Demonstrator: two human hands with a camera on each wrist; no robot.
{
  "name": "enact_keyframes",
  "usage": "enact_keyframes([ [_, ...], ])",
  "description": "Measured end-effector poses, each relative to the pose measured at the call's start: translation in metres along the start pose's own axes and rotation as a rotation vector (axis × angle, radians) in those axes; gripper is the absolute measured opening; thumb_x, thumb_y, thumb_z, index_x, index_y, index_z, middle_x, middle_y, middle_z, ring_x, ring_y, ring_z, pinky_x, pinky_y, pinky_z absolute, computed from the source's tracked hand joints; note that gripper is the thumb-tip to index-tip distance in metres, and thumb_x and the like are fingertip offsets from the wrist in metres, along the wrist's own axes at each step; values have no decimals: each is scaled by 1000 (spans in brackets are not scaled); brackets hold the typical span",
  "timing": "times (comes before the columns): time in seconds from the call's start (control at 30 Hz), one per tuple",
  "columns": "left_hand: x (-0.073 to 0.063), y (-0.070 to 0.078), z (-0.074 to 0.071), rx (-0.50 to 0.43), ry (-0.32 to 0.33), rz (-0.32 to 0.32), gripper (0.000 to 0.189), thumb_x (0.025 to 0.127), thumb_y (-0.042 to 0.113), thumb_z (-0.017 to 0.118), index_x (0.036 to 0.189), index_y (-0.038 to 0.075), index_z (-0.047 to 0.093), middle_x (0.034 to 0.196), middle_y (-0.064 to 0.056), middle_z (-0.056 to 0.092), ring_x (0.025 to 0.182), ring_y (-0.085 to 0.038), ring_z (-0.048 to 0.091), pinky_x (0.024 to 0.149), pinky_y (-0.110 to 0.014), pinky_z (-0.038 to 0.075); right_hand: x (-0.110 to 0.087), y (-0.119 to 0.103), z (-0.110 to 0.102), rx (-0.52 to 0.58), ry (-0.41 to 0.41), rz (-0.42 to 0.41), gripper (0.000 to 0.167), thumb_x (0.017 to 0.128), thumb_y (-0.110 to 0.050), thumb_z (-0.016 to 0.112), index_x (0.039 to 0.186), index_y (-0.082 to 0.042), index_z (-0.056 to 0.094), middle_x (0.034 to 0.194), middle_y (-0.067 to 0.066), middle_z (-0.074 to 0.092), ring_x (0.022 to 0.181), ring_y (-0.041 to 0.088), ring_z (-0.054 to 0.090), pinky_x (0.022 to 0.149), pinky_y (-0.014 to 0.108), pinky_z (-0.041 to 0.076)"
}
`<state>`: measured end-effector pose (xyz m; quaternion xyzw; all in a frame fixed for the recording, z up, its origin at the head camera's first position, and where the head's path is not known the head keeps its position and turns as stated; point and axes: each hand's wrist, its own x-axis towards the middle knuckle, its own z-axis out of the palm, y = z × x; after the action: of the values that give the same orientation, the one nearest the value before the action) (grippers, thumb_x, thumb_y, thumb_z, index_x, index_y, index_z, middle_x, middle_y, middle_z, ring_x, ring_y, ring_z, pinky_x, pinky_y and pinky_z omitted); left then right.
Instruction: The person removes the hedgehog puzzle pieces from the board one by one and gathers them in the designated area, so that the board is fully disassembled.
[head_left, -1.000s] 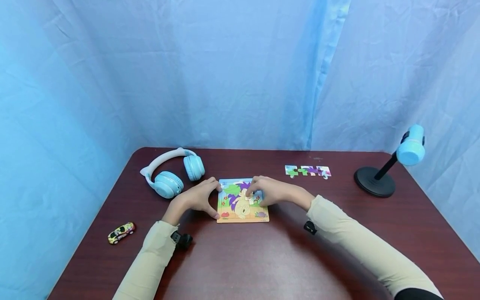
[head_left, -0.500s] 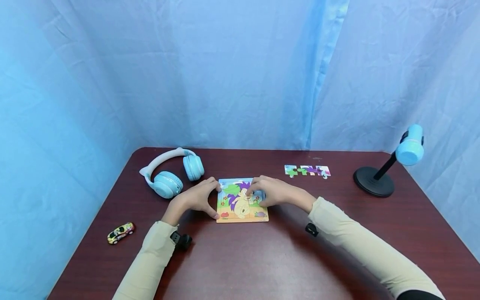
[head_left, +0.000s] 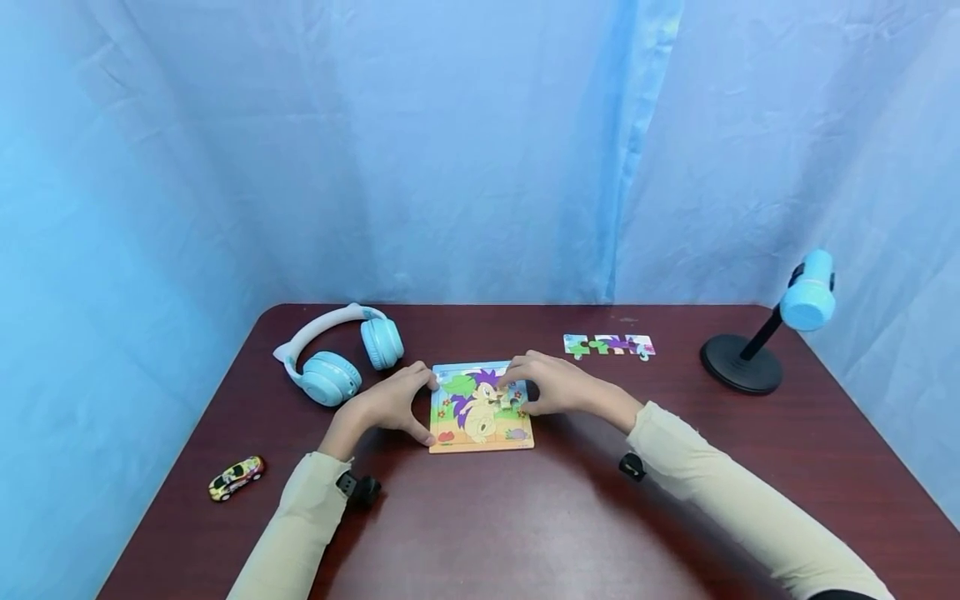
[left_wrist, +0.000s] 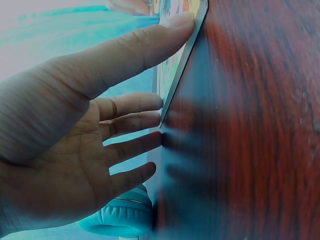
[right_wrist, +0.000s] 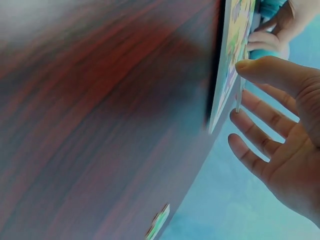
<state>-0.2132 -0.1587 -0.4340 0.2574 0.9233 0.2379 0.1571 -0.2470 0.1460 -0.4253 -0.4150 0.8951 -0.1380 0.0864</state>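
Observation:
A square jigsaw puzzle [head_left: 468, 417] with a purple-spined hedgehog picture lies flat in its tray on the table. Along its left side rests my left hand [head_left: 386, 406], thumb on the near corner and straight fingers at the far corner. In the left wrist view the thumb [left_wrist: 150, 45] presses the tray's rim. Over the right part of the puzzle, my right hand [head_left: 558, 385] pinches a small puzzle piece [right_wrist: 239, 97] between thumb and fingers. Seen from the right wrist, the piece's thin edge stands tilted over the picture; its face is mostly hidden.
Several loose puzzle pieces [head_left: 609, 345] lie in a row at the back right. Light blue cat-ear headphones [head_left: 327, 379] sit back left, and a toy car [head_left: 236, 477] lies near the left edge. A blue lamp-like object on a black stand [head_left: 742, 364] stands at right.
My right hand has shifted slightly right over the puzzle, uncovering more of the hedgehog's face. The left hand stays at the tray's left side. The whole head view has shifted a little.

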Motion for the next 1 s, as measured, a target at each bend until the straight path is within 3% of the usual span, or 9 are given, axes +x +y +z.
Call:
enact_keyframes([
  [0.3,-1,-3,-3,0,8,10,69,72,30,94,123,2,57,119,-9,53,117,-25,51,101,-43,48,-30,37,-11,35,100,-16,36,85,-5,77,120,-12,74,117,4,69,106,23,61,90,43,53],
  [0.57,-3,-5,-3,7,14,-7,69,72,31,94,123,3,57,121,-9,53,118,-25,51,102,-44,48,-60,73,-27,-11,121,17,36,84,1,75,119,-9,74,114,6,69,103,25,63,84,43,54],
  [0.83,-4,-3,-3,3,13,-1,70,72,30,94,124,2,57,120,-10,54,117,-25,51,102,-43,48,-99,99,-42,-27,116,158,37,85,1,75,122,-8,73,123,14,68,114,36,60,87,52,52],
  [1.0,-5,-4,-2,8,16,7,70,72,31,94,124,2,57,120,-9,54,117,-24,51,101,-43,48,-117,111,-46,-16,107,220,40,86,3,75,124,-6,72,123,13,68,108,31,64,84,48,54],
])
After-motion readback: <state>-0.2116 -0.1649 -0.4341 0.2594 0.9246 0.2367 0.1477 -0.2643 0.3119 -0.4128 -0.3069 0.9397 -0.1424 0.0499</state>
